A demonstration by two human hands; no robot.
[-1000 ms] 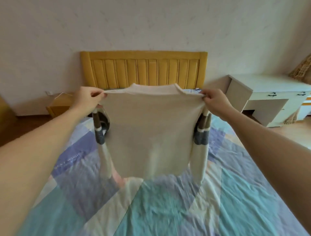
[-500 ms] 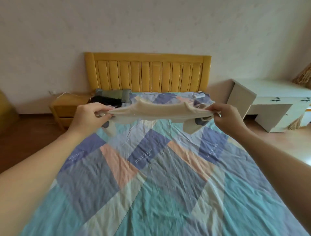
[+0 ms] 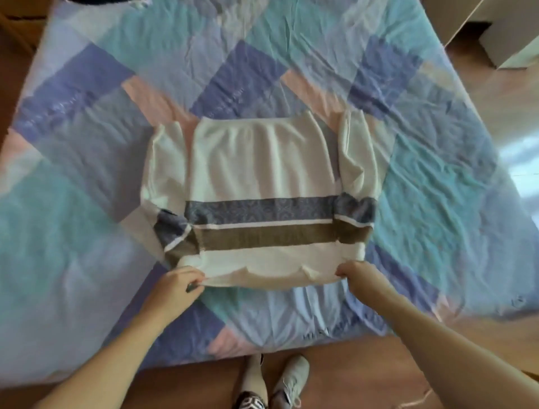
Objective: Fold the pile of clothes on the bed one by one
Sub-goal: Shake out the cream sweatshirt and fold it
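Note:
A cream sweater (image 3: 262,163) with a blue band and a brown band lies flat on the patchwork bedspread (image 3: 87,181), hem away from me and both sleeves lying alongside the body. My left hand (image 3: 178,287) pinches the near left shoulder corner of the sweater. My right hand (image 3: 360,277) pinches the near right shoulder corner. Both hands hold that near edge just above the bed near its foot. A dark garment (image 3: 96,2) shows only as a sliver at the top edge of the frame.
The foot edge of the bed runs just in front of my shoes (image 3: 280,382) on the wooden floor (image 3: 350,376). A white desk (image 3: 478,32) stands past the bed's right side at the top right.
I have brought the sweater down from the air and spread it flat on the bed, striped side up. My view has tipped from the headboard down to the bed.

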